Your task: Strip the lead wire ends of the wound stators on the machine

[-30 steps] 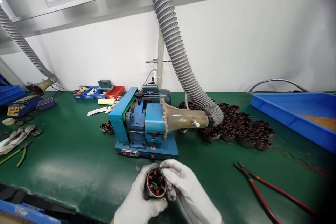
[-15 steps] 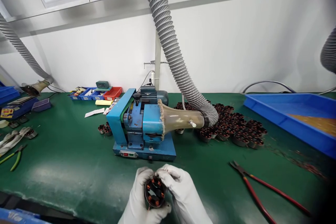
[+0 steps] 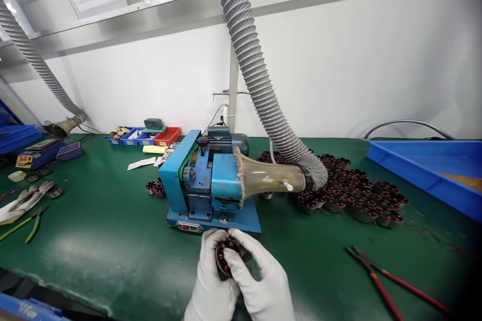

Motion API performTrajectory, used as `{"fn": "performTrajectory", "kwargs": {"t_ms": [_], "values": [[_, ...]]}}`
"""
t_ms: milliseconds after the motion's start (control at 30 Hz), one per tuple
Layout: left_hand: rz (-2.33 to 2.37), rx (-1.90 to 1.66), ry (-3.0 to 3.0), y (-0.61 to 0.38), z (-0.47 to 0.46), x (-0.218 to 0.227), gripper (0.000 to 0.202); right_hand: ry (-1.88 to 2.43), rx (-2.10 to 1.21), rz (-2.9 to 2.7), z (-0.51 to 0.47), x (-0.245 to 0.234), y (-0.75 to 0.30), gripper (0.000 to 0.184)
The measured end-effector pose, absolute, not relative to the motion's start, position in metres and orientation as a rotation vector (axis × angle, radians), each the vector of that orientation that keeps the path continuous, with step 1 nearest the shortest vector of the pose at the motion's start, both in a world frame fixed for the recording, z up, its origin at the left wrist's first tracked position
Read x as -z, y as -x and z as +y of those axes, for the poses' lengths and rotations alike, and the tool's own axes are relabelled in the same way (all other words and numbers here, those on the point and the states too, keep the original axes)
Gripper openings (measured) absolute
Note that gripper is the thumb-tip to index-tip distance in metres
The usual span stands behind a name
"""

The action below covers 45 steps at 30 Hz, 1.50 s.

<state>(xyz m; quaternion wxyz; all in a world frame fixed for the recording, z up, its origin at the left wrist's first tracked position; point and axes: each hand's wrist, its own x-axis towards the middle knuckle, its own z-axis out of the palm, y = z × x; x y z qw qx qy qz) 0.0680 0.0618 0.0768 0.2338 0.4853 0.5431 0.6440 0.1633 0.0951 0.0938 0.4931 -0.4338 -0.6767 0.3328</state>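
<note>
Both my hands wear white gloves and meet low in the middle of the view. My left hand (image 3: 211, 281) is wrapped round a small round motor stator (image 3: 226, 256) with copper windings. My right hand (image 3: 259, 281) closes over the stator's right side, its fingers curled across the face, and a thin wire sticks up from the stator. Just beyond my hands stands a blue bench machine (image 3: 211, 183) with a clear funnel on its right side joined to a grey ribbed hose (image 3: 259, 85).
Several more stators (image 3: 354, 190) lie in a heap right of the machine, and two small ones (image 3: 155, 188) to its left. Red-handled pliers (image 3: 391, 281) lie at right, green-handled pliers (image 3: 26, 223) and gloves at left. A blue tray (image 3: 433, 170) sits far right; small bins (image 3: 146, 134) at back.
My hands have carried the stator a little forward toward the blue machine. My right hand has shifted across the stator's face, and the head view has tilted slightly.
</note>
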Motion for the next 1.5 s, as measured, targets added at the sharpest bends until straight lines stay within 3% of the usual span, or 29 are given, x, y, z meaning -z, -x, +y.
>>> {"fn": "performTrajectory", "kwargs": {"t_ms": [133, 333, 567, 1167, 1500], "values": [[1.554, -1.74, -1.34, -0.067, 0.084, -0.066, 0.025, 1.161, -0.764, -1.705, 0.113, -0.103, -0.152, 0.033], [1.666, -1.598, -1.055, -0.07, 0.115, -0.068, 0.034, 1.243, -0.879, -1.739, 0.144, -0.101, -0.143, 0.03], [1.689, -1.623, -1.042, -0.067, 0.134, -0.071, 0.029, 1.278, -0.802, -1.784, 0.161, -0.101, -0.138, 0.035], [1.518, -1.645, -1.007, -0.069, 0.136, -0.08, 0.032, 1.296, -0.812, -1.773, 0.159, -0.108, -0.142, 0.034], [1.596, -1.648, -1.07, -0.068, 0.1, -0.062, 0.031, 1.171, -0.722, -1.824, 0.129, -0.088, -0.149, 0.034]]}}
